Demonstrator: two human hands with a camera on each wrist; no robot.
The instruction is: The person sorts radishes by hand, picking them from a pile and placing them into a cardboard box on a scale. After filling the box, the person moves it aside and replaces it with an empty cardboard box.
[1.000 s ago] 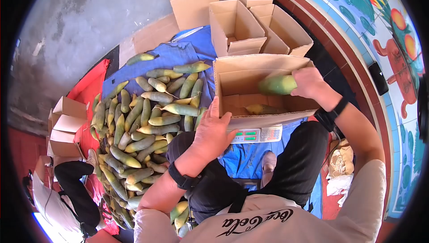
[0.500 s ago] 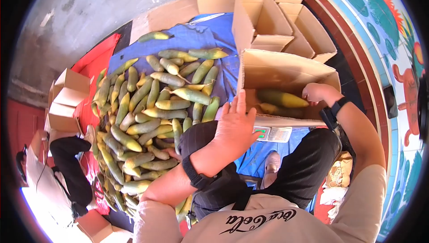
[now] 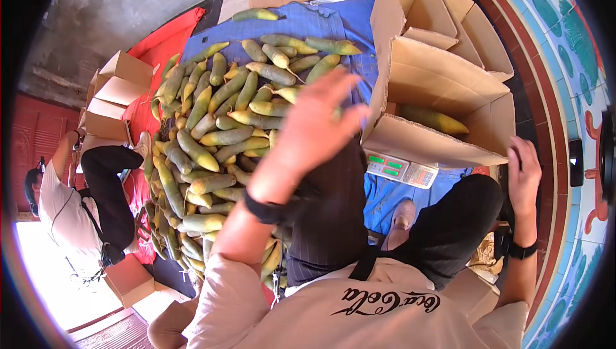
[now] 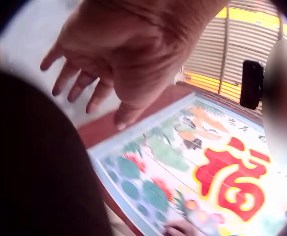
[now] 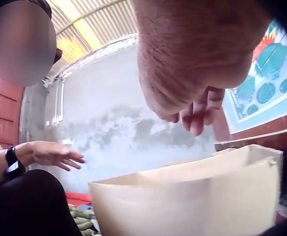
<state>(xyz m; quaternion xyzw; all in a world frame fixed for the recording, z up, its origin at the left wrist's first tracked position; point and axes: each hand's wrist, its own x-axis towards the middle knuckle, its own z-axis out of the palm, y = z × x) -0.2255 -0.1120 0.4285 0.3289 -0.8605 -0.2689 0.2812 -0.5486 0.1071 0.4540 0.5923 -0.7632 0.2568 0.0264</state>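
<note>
Green radish point(image 3: 434, 119) lying in open carton point(image 3: 447, 95), carton on scale point(image 3: 399, 169), right hand point(image 3: 523, 168) beside carton's near right corner, holding nothing, fingers loosely bent, left hand point(image 3: 317, 124) blurred above radish pile point(image 3: 212, 124), fingers spread, empty, blue sheet point(image 3: 301, 28) underneath pile.

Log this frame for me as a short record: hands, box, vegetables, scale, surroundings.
left hand: left hand, fingers spread, holding nothing, over the pile's edge
right hand: right hand, fingers loosely bent, at the box's right corner; contact unclear
box: cardboard box, top open
box contents: green-yellow vegetable visible; full count hidden
pile: many similar vegetables
scale: digital scale, display lit, at the box's near side
surroundings: blue sheet; seated person at left
</note>
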